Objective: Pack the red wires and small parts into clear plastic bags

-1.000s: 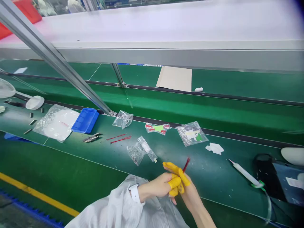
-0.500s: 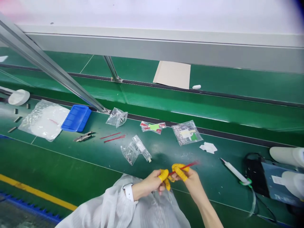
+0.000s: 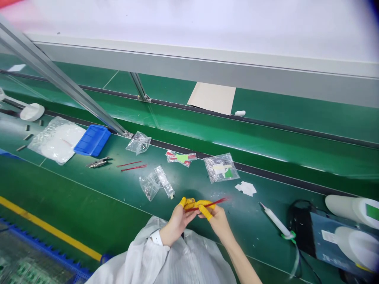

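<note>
A thin bundle of red wires (image 3: 218, 202) is held in front of my body, just above the bench's near edge. My right hand (image 3: 215, 216) pinches it between yellow-covered thumb and fingers, and the far end sticks out to the right, slightly blurred. My left hand (image 3: 178, 220), also in yellow finger covers, is curled around the left end; its fingertips meet those of the right. Beyond the hands lie a clear plastic bag with small parts (image 3: 149, 186) and a narrow clear packet (image 3: 164, 181). More red wires (image 3: 133, 167) rest on the bench to the left.
Left on the green bench (image 3: 112, 185) are metal tweezers-like tools (image 3: 99, 162), a blue tray (image 3: 92, 140) and a large bag (image 3: 59, 140). Rightward lie a parts bag (image 3: 221, 168), white paper (image 3: 246, 188), a dispensing syringe (image 3: 276, 221), a blue device (image 3: 331, 246) and white bottles (image 3: 345, 207). A metal strut (image 3: 68, 81) slants at left.
Both hands have come closer together, and the left hand has turned so its palm faces more upward. The red wires stay in the hands. The whole view has shifted slightly.
</note>
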Tool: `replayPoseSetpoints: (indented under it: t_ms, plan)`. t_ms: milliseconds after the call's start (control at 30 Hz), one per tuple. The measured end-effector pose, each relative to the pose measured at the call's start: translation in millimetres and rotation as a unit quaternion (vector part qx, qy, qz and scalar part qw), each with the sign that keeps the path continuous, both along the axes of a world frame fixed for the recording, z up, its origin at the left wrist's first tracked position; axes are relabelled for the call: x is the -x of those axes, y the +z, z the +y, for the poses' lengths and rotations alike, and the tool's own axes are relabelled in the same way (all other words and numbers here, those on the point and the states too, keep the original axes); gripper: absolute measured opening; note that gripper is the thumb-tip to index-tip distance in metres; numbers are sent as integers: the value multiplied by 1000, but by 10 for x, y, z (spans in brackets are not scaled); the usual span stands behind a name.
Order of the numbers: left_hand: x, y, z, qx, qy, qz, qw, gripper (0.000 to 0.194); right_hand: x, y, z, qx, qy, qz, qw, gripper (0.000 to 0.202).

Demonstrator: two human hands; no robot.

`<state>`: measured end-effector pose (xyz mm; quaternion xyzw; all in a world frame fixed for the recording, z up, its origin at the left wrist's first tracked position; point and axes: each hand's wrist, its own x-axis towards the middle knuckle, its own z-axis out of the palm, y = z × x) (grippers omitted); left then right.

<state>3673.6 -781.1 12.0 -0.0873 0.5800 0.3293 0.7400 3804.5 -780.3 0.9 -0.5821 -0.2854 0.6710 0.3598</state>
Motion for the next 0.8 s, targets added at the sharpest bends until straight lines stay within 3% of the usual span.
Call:
replayPoseSetpoints:
  t_ms: [200,400,633,800]
  plan:
    - [-145,-41,-22,3,74,1,997,21,-117,-5,-13,-10,5,6,1000,41]
    - [-186,-80,-88,-2,57,26,998,17,-83,10,-46,-11,4,12,1000,43]
    - [-136,-123,-165,-67,-61,80,993,15,-93,29,-84,-16,-16,14,1000,43]
    - [-36,-11,-149,-131,-188,71,971,23,-174,33,-58,-17,-19,15,1000,41]
